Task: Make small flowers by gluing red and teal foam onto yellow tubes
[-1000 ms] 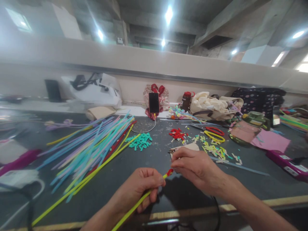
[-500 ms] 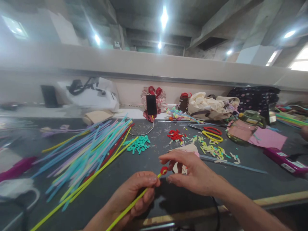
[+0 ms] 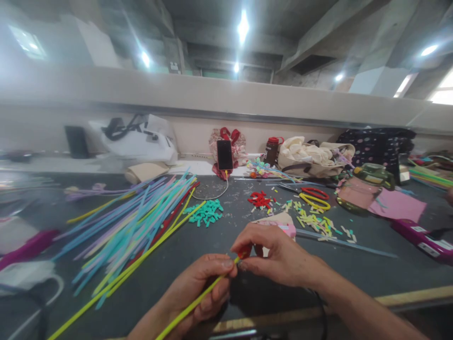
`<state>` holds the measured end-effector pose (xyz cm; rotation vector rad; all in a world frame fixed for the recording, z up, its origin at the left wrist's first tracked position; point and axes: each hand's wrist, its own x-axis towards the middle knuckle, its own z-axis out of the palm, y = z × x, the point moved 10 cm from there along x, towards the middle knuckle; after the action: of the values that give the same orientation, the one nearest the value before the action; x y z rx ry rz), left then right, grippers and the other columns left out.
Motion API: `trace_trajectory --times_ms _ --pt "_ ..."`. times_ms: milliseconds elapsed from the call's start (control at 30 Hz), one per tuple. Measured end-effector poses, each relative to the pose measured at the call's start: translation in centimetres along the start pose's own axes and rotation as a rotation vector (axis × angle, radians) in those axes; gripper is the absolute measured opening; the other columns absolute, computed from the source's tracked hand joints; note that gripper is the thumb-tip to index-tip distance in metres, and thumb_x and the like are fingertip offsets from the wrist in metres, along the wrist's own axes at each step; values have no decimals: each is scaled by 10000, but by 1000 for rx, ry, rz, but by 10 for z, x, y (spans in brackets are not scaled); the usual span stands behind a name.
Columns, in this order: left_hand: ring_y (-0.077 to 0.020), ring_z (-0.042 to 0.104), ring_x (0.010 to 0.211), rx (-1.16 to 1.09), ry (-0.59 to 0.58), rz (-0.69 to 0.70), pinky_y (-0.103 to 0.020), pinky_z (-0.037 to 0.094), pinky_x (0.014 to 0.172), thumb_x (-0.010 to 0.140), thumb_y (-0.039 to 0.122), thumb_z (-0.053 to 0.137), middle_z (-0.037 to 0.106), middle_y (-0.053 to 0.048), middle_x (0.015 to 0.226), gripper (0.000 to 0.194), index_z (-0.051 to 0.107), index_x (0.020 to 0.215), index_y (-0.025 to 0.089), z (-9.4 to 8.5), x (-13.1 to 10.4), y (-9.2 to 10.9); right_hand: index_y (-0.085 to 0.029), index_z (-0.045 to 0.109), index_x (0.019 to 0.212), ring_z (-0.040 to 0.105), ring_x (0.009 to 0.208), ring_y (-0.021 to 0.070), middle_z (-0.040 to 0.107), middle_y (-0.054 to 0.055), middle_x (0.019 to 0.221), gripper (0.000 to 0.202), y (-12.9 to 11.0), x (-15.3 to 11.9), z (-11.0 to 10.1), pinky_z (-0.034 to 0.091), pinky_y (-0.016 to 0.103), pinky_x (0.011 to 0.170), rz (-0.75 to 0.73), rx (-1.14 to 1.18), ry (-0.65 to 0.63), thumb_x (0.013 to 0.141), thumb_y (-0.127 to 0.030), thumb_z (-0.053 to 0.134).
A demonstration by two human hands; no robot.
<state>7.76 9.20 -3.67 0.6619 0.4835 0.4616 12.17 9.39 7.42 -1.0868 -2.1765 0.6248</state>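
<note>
Between thumb and fingers, my left hand [image 3: 208, 283] pinches a yellow pipe cleaner [image 3: 187, 309] close to its upper end. The stem slants down to the lower left, past the palm. At that end sits a small red piece [image 3: 244, 251], partly hidden by fingers. My right hand [image 3: 272, 252] closes its thumb and fingertips around the red piece, almost touching the left thumb. Just behind the right hand lie a beige scrap [image 3: 283, 218] and a pink object [image 3: 289, 229].
Loose pipe cleaners [image 3: 130, 231] spread across the left. Small heaps of cut teal pieces [image 3: 205, 212], red pieces [image 3: 259, 199] and yellow pieces [image 3: 313, 219] lie ahead. Scissors [image 3: 314, 202], a green-lidded jar [image 3: 364, 186] and a purple tool [image 3: 424, 241] are right. A phone [image 3: 224, 155] stands at the back.
My right hand has moved slightly left and its fingers have closed over the red loop at the pipe cleaner's tip. My left hand keeps its pinch on the stem.
</note>
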Motion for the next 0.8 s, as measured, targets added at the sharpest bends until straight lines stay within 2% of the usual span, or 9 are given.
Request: trace_trajectory --times_ms 633,733,800 --pt "-27 259 180 27 -4 -23 -117 167 199 683 203 499 432 63 272 138 579 608 120 -1 2 0 -166 600 832 517 641 98 575 -1 720 110 -3 0 4 411 198 589 -55 -85 -1 730 -140 570" --pt "-29 273 180 17 -6 -13 -114 166 201 691 191 489 433 61 266 144 578 605 118 -1 1 0 -165 606 911 530 678 106 588 8 742 194 -7 0 2 412 213 631 -66 -86 -3 722 -137 576" --pt "-27 280 181 9 8 -9 -110 165 206 699 189 488 435 61 268 147 573 601 121 -2 1 0 -181 570 1031 538 714 113 605 12 795 337 -7 -1 -3 413 231 675 -52 -67 15 697 -143 601"
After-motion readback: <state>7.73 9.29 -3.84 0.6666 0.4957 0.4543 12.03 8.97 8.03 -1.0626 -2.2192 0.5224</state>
